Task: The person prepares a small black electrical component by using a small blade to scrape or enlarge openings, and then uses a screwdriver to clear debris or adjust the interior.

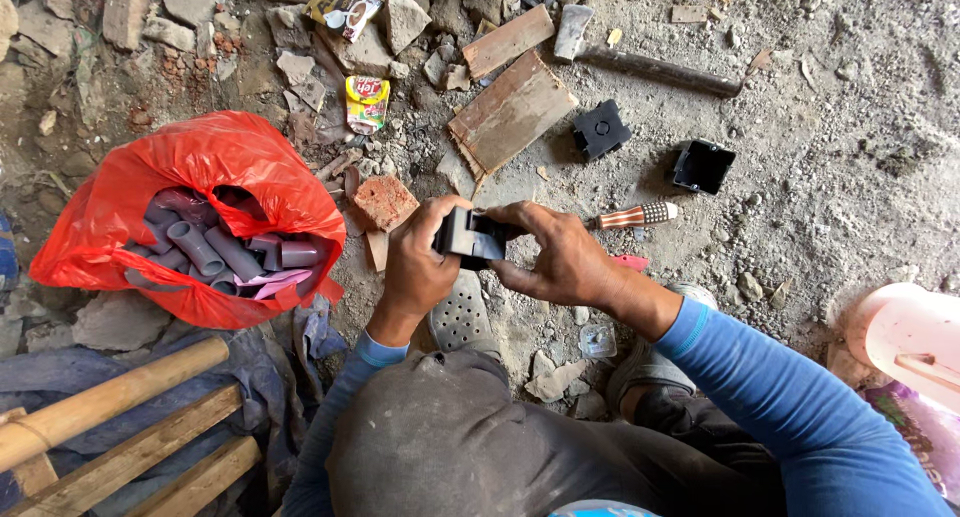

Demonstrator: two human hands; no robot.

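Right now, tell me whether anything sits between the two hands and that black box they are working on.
Nothing visible does. The left hand and right hand both grip the black box directly, held above the ground. The screwdriver lies off beside the right hand, apart from it.

Three black boxes [470, 237], one screwdriver [637, 216], perhaps ten pipe fittings [215, 252].

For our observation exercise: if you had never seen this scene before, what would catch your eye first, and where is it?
First, the bright red plastic bag at left on the rubble-strewn ground, open and stuffed with grey pipe fittings. Next, at centre, the left hand and right hand together hold a small black box. Two similar black boxes lie beyond, near a striped-handled screwdriver.
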